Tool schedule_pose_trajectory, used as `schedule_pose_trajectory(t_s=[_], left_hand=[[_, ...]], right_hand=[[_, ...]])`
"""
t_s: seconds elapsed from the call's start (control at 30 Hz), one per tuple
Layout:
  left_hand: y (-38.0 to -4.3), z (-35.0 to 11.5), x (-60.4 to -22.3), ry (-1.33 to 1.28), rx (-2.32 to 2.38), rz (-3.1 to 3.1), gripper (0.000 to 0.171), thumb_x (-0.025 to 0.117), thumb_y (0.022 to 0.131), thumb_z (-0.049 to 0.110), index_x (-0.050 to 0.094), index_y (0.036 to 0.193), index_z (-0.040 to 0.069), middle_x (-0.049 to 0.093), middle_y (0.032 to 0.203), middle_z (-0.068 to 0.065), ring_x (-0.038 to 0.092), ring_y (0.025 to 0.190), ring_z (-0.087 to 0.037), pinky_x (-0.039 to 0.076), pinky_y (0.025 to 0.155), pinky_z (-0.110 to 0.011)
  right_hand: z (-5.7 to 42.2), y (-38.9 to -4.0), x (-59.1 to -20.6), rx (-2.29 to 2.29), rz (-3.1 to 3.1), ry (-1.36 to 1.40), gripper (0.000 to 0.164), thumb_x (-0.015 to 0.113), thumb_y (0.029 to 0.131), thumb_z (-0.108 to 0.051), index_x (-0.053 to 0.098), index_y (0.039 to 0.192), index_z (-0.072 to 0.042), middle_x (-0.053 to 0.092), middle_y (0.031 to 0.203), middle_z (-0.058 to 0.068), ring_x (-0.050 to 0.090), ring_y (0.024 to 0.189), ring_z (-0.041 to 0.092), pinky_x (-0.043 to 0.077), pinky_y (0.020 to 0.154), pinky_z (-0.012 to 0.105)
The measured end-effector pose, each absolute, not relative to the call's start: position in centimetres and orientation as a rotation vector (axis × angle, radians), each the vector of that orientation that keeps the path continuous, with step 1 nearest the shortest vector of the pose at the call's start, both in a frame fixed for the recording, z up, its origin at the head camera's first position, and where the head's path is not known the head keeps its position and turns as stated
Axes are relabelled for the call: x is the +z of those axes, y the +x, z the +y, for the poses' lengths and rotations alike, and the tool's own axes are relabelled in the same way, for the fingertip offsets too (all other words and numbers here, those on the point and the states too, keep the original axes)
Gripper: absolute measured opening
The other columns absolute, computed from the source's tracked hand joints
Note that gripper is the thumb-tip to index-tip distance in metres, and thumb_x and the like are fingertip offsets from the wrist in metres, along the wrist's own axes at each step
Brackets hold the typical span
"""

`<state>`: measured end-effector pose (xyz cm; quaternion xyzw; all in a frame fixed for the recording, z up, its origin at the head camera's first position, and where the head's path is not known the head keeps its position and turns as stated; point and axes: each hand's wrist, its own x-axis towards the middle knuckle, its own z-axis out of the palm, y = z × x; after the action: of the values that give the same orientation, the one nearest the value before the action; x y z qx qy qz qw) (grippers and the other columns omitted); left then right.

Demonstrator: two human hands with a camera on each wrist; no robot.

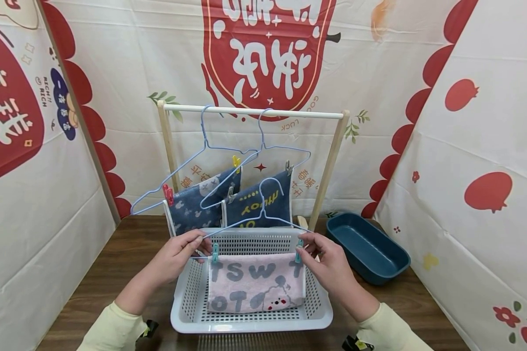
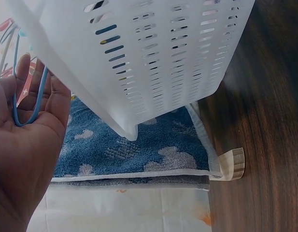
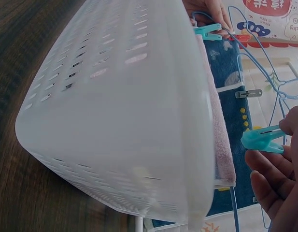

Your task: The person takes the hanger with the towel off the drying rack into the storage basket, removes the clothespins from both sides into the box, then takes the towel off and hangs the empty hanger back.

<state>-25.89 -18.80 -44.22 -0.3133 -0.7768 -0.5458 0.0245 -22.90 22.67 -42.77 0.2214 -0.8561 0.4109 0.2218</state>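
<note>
A blue wire hanger (image 1: 263,214) is held over the basket, its hook free of the rail. My left hand (image 1: 184,251) grips the hanger's left end, which loops between thumb and fingers in the left wrist view. A pink towel (image 1: 254,282) with grey letters and a small animal face hangs folded from the hanger. One teal clothespin (image 1: 215,253) sits at the towel's upper left corner, beside the left fingers. At its upper right corner, my right hand (image 1: 327,256) pinches a second teal clothespin (image 3: 262,139) between thumb and fingers.
The white slotted basket (image 1: 250,327) stands on the wooden table below the towel. Behind it, a rack with a white rail (image 1: 298,114) carries two hangers with a blue patterned towel (image 1: 202,200) and a blue lettered towel (image 1: 268,204), both clipped. A dark teal tub (image 1: 369,248) is at right.
</note>
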Motion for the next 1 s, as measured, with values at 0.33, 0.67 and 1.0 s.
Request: schedule_pose_trajectory(t_s=[0.33, 0.67, 1.0], left_hand=[[-26.0, -18.8, -44.3, -0.953, -1.69, -2.412, 0.027, 0.046, 0.12, 0.013, 0.071, 0.124, 0.004, 0.074, 0.111, -0.013, 0.075, 0.101, -0.028, 0.068, 0.084, -0.043], [-26.2, -18.9, -44.5, -0.956, -1.686, -2.402, 0.026, 0.047, 0.12, 0.012, 0.071, 0.124, 0.003, 0.074, 0.111, -0.012, 0.074, 0.102, -0.029, 0.067, 0.084, -0.037], [-26.3, -18.9, -44.7, -0.932, -1.687, -2.414, 0.029, 0.047, 0.12, 0.015, 0.069, 0.126, -0.002, 0.074, 0.111, -0.012, 0.075, 0.101, -0.03, 0.067, 0.084, -0.037]], right_hand=[[23.1, -22.8, -42.5, 1.122, -2.387, 0.61, 0.036, 0.084, 0.096, 0.002, 0.074, 0.129, -0.007, 0.07, 0.099, -0.006, 0.065, 0.083, 0.014, 0.06, 0.069, 0.027], [24.2, -22.9, -41.3, 1.092, -2.354, 0.595, 0.038, 0.084, 0.094, 0.004, 0.073, 0.128, -0.008, 0.068, 0.098, -0.004, 0.063, 0.081, 0.016, 0.062, 0.067, 0.029], [26.0, -23.3, -40.4, 1.0, -2.361, 0.552, 0.038, 0.082, 0.096, 0.004, 0.072, 0.131, -0.008, 0.067, 0.099, -0.002, 0.062, 0.083, 0.016, 0.058, 0.067, 0.024]])
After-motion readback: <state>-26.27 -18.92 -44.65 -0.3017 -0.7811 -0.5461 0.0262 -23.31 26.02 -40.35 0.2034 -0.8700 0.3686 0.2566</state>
